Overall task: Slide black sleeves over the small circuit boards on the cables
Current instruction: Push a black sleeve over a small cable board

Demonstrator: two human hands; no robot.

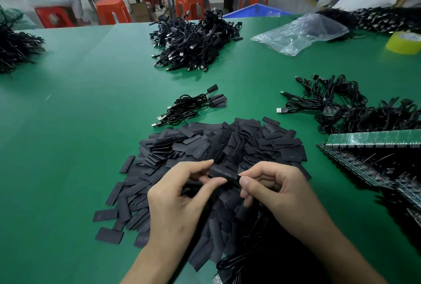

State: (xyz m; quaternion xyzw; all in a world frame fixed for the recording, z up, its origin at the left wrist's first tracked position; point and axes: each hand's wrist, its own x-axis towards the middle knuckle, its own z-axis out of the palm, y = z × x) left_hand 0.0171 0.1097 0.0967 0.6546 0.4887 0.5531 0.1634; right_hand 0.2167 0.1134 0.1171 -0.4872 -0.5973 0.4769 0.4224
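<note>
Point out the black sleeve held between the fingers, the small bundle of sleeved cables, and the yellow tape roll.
black sleeve (pixel 224 172): head view, middle of its flat face.
small bundle of sleeved cables (pixel 190 104): head view, the coiled wires.
yellow tape roll (pixel 403 45): head view, its outer side.

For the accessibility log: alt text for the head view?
The left hand and right hand pinch one black sleeve over a pile of sleeves on a green table. Sleeved cables lie beyond; circuit board panels sit at right.
</note>
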